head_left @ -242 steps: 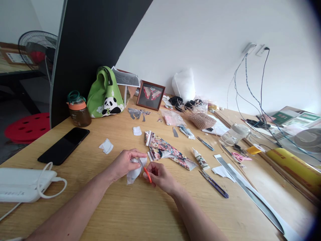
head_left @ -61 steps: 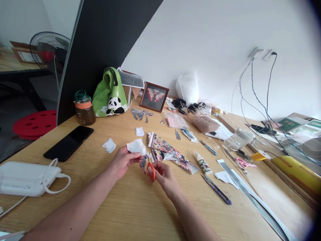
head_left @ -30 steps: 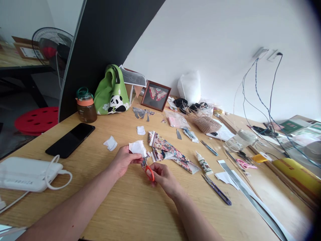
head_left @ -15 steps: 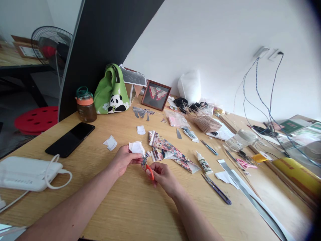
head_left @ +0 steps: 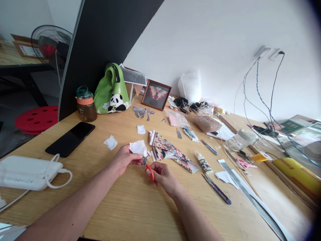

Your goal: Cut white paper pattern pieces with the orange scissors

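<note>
Between the thumb and fingers of my left hand point(head_left: 124, 160) is a small fabric piece point(head_left: 137, 147), white side up, with a frayed right edge. My right hand point(head_left: 162, 175) grips small scissors with orange handles point(head_left: 149, 172); their blades meet the fabric's lower right edge. A patterned scrap hangs by the blades, partly hidden by my fingers. Just beyond lies a folded floral fabric point(head_left: 168, 147) with a white underside. Two white cut pieces rest on the table, one scrap point(head_left: 110, 142) to the left and another scrap point(head_left: 140, 129) farther back.
A black phone point(head_left: 70, 139) and white power bank point(head_left: 30, 174) lie at the left. To the right are a glue bottle point(head_left: 204, 162), purple thread snips point(head_left: 217, 189) and a long grey strip point(head_left: 250, 197). A green panda bag point(head_left: 112, 92) and picture frame point(head_left: 155, 95) stand behind.
The white fabric piece in my left hand has turned slightly, with its frayed edge shifted a little right. Both hands stay in nearly the same place.
</note>
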Action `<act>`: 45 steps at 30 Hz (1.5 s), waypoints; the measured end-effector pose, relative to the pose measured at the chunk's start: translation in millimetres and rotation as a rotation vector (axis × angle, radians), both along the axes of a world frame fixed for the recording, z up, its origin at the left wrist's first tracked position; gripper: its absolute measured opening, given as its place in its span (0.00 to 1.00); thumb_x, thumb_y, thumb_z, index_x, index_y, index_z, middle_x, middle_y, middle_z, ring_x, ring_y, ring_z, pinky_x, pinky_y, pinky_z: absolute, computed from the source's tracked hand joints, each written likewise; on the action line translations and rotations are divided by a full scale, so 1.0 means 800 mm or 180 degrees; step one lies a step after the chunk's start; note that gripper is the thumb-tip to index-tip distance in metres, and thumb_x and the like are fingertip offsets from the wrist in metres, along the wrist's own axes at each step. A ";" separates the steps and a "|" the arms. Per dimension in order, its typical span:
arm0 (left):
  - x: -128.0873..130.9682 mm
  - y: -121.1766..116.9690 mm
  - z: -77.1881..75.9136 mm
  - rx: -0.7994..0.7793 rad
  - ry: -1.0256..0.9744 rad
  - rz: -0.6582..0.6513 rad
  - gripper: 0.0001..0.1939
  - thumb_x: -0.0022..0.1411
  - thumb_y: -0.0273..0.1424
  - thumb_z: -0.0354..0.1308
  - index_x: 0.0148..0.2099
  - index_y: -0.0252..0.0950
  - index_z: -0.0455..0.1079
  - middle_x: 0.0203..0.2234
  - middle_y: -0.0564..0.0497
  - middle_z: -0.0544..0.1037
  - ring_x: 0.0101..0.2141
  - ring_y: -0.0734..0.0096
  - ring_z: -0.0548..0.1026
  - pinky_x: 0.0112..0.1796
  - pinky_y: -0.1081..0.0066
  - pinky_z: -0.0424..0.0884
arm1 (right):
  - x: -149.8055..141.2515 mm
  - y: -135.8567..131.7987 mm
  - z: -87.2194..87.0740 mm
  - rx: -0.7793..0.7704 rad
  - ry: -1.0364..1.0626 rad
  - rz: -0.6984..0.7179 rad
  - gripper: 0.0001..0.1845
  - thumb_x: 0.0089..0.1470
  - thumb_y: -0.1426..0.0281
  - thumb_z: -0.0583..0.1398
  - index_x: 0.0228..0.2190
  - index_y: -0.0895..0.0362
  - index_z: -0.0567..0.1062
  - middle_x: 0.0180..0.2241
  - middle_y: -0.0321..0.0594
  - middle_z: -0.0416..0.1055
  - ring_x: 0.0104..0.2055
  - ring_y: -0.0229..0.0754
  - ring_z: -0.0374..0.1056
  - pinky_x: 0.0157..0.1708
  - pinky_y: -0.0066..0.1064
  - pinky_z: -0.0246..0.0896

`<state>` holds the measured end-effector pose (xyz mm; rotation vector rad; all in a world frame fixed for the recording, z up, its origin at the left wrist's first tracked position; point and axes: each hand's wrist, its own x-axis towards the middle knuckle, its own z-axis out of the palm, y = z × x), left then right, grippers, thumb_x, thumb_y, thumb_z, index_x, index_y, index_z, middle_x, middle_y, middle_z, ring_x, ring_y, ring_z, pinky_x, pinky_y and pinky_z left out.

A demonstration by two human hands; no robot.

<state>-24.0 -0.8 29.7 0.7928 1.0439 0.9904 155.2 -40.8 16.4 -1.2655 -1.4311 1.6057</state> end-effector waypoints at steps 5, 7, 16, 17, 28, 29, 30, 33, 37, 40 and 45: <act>0.001 0.000 0.002 -0.0011 0.0001 0.0008 0.13 0.38 0.24 0.66 0.31 0.30 0.71 0.22 0.50 0.78 0.22 0.72 0.74 0.27 0.71 0.72 | -0.001 -0.001 0.003 -0.0121 0.0092 0.0069 0.23 0.42 0.53 0.66 0.23 0.59 0.67 0.18 0.30 0.63 0.16 0.30 0.58 0.16 0.24 0.47; 0.002 0.000 0.002 -0.0011 -0.0024 0.0001 0.13 0.38 0.24 0.66 0.31 0.30 0.71 0.22 0.50 0.78 0.22 0.72 0.74 0.26 0.72 0.72 | -0.001 -0.001 0.003 -0.0122 0.0085 0.0070 0.23 0.42 0.53 0.67 0.23 0.60 0.67 0.18 0.30 0.63 0.15 0.30 0.58 0.16 0.23 0.46; 0.002 0.001 0.003 0.0002 -0.0058 0.0007 0.13 0.39 0.24 0.66 0.31 0.30 0.71 0.22 0.50 0.78 0.22 0.72 0.74 0.26 0.72 0.72 | -0.001 0.000 0.001 -0.0094 0.0099 0.0024 0.23 0.42 0.53 0.66 0.23 0.60 0.67 0.18 0.30 0.62 0.15 0.30 0.57 0.16 0.23 0.44; 0.002 0.001 0.003 0.0005 -0.0062 0.0002 0.13 0.39 0.24 0.66 0.32 0.30 0.71 0.22 0.50 0.78 0.22 0.72 0.74 0.26 0.72 0.72 | -0.002 0.000 0.002 -0.0084 0.0099 0.0018 0.23 0.42 0.53 0.66 0.23 0.60 0.67 0.18 0.30 0.62 0.15 0.30 0.57 0.16 0.23 0.44; 0.001 0.000 0.003 -0.0064 -0.0182 -0.0032 0.13 0.38 0.23 0.66 0.31 0.30 0.71 0.22 0.49 0.78 0.21 0.73 0.74 0.26 0.73 0.72 | 0.000 0.001 -0.001 -0.0024 0.0115 0.0038 0.22 0.44 0.54 0.66 0.23 0.60 0.68 0.17 0.30 0.61 0.16 0.29 0.56 0.16 0.24 0.44; 0.001 0.001 0.003 -0.0074 -0.0187 -0.0031 0.13 0.39 0.23 0.66 0.31 0.30 0.71 0.22 0.49 0.78 0.22 0.72 0.74 0.26 0.73 0.72 | 0.000 0.001 -0.001 -0.0016 0.0119 0.0034 0.22 0.44 0.54 0.66 0.23 0.60 0.68 0.17 0.30 0.61 0.16 0.29 0.56 0.16 0.24 0.44; 0.001 0.001 0.003 -0.0081 -0.0190 -0.0027 0.13 0.39 0.23 0.66 0.31 0.30 0.71 0.22 0.49 0.78 0.22 0.72 0.74 0.26 0.73 0.72 | -0.001 0.000 -0.001 -0.0010 0.0127 0.0028 0.22 0.44 0.54 0.66 0.23 0.60 0.68 0.17 0.30 0.61 0.16 0.29 0.56 0.16 0.24 0.45; 0.001 0.001 0.003 -0.0092 -0.0193 -0.0029 0.13 0.39 0.23 0.66 0.31 0.30 0.71 0.22 0.49 0.78 0.22 0.73 0.74 0.26 0.73 0.72 | -0.002 0.000 0.001 -0.0030 0.0160 -0.0019 0.23 0.42 0.54 0.67 0.23 0.60 0.68 0.18 0.30 0.62 0.16 0.29 0.56 0.16 0.23 0.46; 0.000 0.001 0.003 -0.0096 -0.0238 -0.0058 0.13 0.39 0.23 0.67 0.32 0.30 0.71 0.22 0.50 0.78 0.22 0.73 0.74 0.26 0.73 0.72 | -0.003 0.000 0.003 -0.0063 0.0184 -0.0056 0.23 0.40 0.54 0.68 0.23 0.60 0.68 0.18 0.29 0.62 0.16 0.29 0.56 0.15 0.23 0.47; 0.000 0.002 0.003 -0.0100 -0.0272 -0.0076 0.13 0.39 0.23 0.67 0.31 0.30 0.71 0.22 0.49 0.78 0.22 0.73 0.74 0.25 0.73 0.72 | -0.002 0.000 0.002 -0.0071 0.0201 -0.0034 0.23 0.41 0.54 0.67 0.23 0.60 0.68 0.18 0.29 0.62 0.15 0.29 0.56 0.15 0.23 0.46; 0.000 0.002 0.001 -0.0089 -0.0256 -0.0089 0.13 0.38 0.23 0.67 0.31 0.30 0.71 0.22 0.49 0.78 0.22 0.73 0.74 0.26 0.73 0.72 | 0.000 0.000 0.001 -0.0095 0.0228 0.0039 0.23 0.42 0.54 0.67 0.24 0.60 0.68 0.18 0.29 0.62 0.16 0.29 0.56 0.16 0.23 0.46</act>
